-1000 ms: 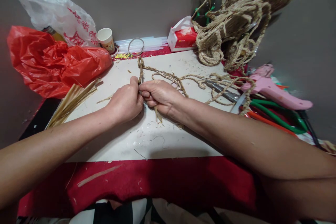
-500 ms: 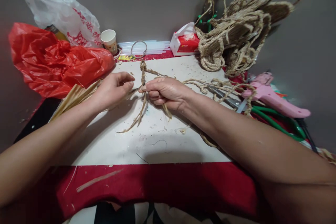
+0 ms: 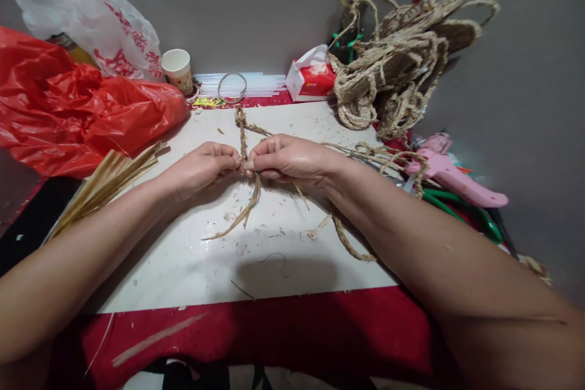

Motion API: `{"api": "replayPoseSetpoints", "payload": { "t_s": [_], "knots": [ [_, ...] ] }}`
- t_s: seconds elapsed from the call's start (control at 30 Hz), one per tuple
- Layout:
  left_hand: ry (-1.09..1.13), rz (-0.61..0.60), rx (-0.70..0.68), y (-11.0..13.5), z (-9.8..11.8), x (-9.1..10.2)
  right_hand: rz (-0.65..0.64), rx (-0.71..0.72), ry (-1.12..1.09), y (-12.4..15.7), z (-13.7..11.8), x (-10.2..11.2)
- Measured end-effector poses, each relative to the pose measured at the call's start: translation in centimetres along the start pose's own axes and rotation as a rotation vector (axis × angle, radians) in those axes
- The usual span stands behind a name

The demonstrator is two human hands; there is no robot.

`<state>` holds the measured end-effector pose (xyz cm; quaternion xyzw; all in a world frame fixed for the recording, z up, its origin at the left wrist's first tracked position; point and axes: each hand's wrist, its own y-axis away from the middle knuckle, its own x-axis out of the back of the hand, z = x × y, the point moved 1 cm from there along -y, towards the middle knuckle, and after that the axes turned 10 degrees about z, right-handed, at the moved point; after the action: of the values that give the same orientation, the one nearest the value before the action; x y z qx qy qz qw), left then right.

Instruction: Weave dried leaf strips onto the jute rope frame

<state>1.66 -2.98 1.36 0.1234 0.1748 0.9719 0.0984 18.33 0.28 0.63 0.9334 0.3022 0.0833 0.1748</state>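
My left hand and my right hand meet over the white board, fingertips pinched together on a braided straw rope. The braid runs from the pinch toward the wall. Loose straw strands hang from the pinch onto the board toward me. A second length of braid lies under my right forearm.
A bundle of flat straw strips lies at the left beside a red plastic bag and a white bag. Along the wall are a paper cup, a wire ring, a tissue pack and piled straw rope. A pink glue gun lies at the right.
My left hand went out to the left toward the straw strips, then came back to the braid and pinched it again. The loose strands now hang spread on the board.
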Motion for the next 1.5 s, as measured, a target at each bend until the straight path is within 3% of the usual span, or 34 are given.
{"api": "replayPoseSetpoints", "payload": {
  "t_s": [0.2,0.33,0.73,1.13,1.3,1.5],
  "knots": [
    [0.205,-0.114,0.14,-0.3,-0.6,-0.1,0.045,0.207,0.337,0.2,0.0,0.5],
    [0.224,-0.154,0.182,-0.4,-0.7,0.0,0.107,0.265,0.501,0.5,-0.3,0.2],
    [0.12,-0.002,0.027,-0.4,-1.3,-0.2,0.114,0.265,0.564,0.2,0.2,0.3],
    [0.072,-0.002,0.106,-0.3,-0.9,-0.4,0.15,0.232,0.661,0.7,-0.5,-0.4],
    [0.066,-0.049,0.104,-0.5,-1.2,-0.5,0.244,0.349,0.843,0.9,-0.2,-1.0],
    [0.073,0.075,0.08,-0.2,-1.1,-0.7,0.253,0.369,0.94,1.5,-0.8,-0.7]
  ]
}}
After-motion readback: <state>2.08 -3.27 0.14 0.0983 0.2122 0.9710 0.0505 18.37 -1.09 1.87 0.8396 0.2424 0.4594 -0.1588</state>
